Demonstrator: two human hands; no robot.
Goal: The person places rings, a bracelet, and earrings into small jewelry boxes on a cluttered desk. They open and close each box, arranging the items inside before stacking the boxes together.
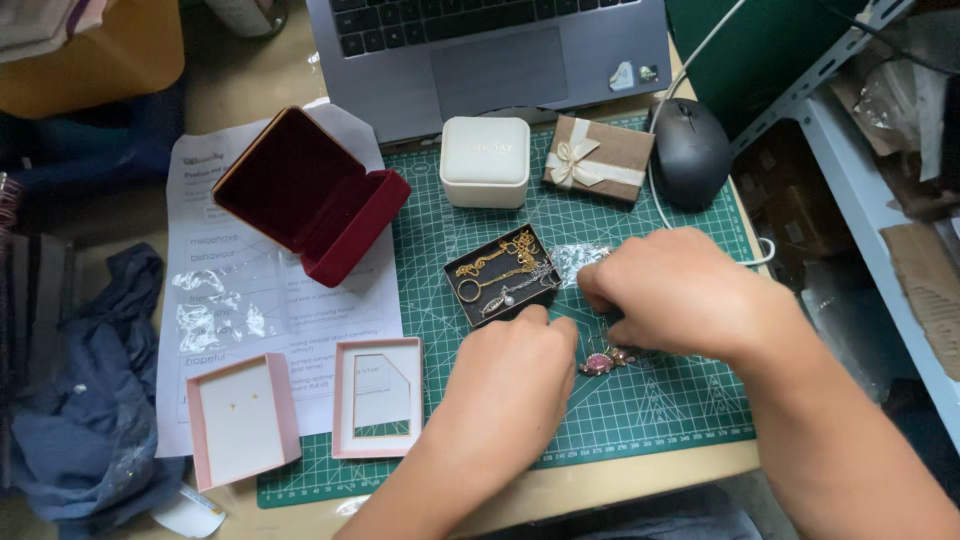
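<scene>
Head view, looking down on a green cutting mat (640, 400) on the worktop. Left hand (515, 375) curled knuckles-up, fingertips pressed to the near edge of a small black tray (470, 300) — whether anything is pinched underneath, cannot tell. Right hand (680, 290) likewise curled, fingers tucked under and meeting the left just right of the tray; grip hidden as well. Pink brooch (603, 362) lying on the mat just near of the right hand, between the two wrists, apparently touched by neither.

Best handled slowly, by judgement: fingertips only, tray kept steady, chains teased apart rather than pulled — tangles tighten fast.

Tray contents: gold chains (495, 255) heaped in a loose tangle, a gold ring (468, 291), a pale bead on a silvery strand. Brooch small, rosy stone, gilt leafy prongs.

Around: crinkled clear bag (578, 258) touching the tray's right side; white square box (486, 160) and brown ribboned gift box (598, 158) at the far edge; open red velvet case (310, 195) at left; two pink box halves (300, 405) near left; laptop (490, 50) and black mouse (690, 150) beyond.
</scene>
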